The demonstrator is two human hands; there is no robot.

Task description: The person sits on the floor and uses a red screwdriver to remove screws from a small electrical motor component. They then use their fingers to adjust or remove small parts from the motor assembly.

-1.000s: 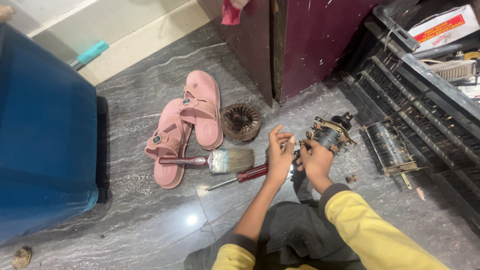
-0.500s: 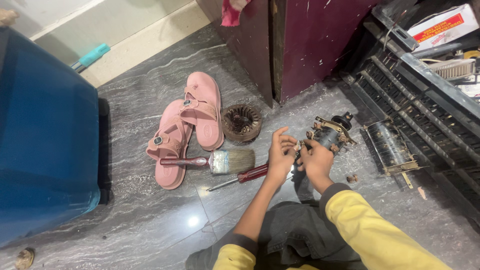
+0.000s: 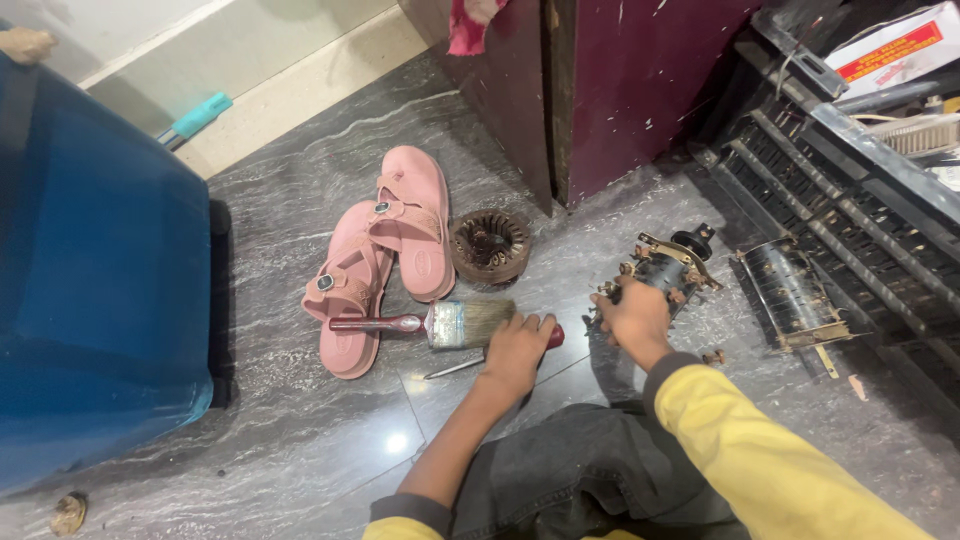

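Home repair corner: motor parts [image 3: 665, 272], paintbrush [image 3: 440, 324], sandals [image 3: 385, 250] on floor.

On the grey marbled floor [image 3: 300, 450] I see a pair of pink sandals [image 3: 385, 250] lying side by side, toes towards the cabinet. Just right of them sits a round brown wound coil [image 3: 490, 245]. A paintbrush [image 3: 440, 324] with a dark red handle lies across the lower sandal's side. A big blue container [image 3: 100, 280] fills my left. A maroon cabinet [image 3: 610, 80] stands at the top, with a black metal grille [image 3: 850, 200] to its right and a ribbed black cylinder [image 3: 790, 295] beside that.
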